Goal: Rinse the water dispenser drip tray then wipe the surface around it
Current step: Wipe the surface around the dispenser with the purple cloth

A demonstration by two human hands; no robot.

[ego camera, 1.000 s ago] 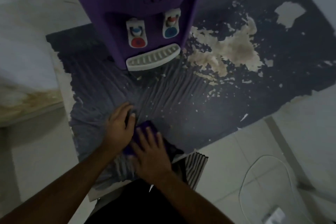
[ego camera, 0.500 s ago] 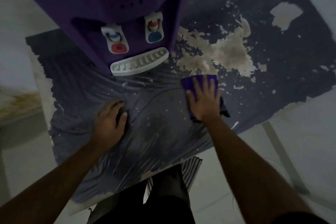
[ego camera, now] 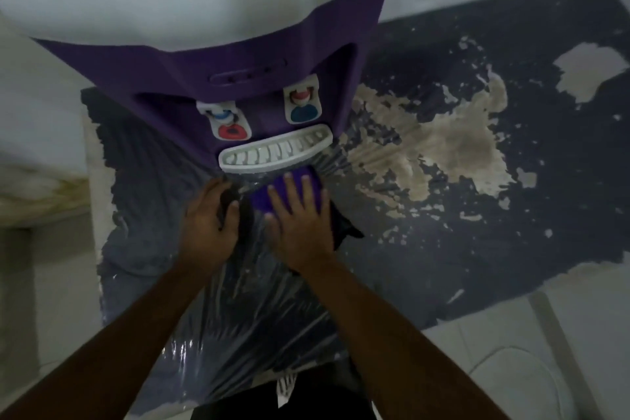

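A purple water dispenser [ego camera: 238,72] with a white top stands on a dark, peeling table covering [ego camera: 511,249]. Its white slotted drip tray [ego camera: 276,152] sits in place at the front base. Just below the tray, my right hand [ego camera: 300,218] presses flat on a purple cloth [ego camera: 289,187], fingers spread. My left hand [ego camera: 208,218] lies beside it on the wrinkled covering, fingers curled around a dark fold of material. Red and blue tap levers [ego camera: 233,131] show above the tray.
The covering has large worn patches [ego camera: 443,147] exposing pale surface to the right of the dispenser. A white cable [ego camera: 504,356] loops on the tiled floor at lower right. A pale ledge [ego camera: 37,191] runs along the left.
My right hand has slid the purple cloth left from the worn patch to just under the drip tray. My left hand moved up toward the tray. The view came closer to the dispenser.
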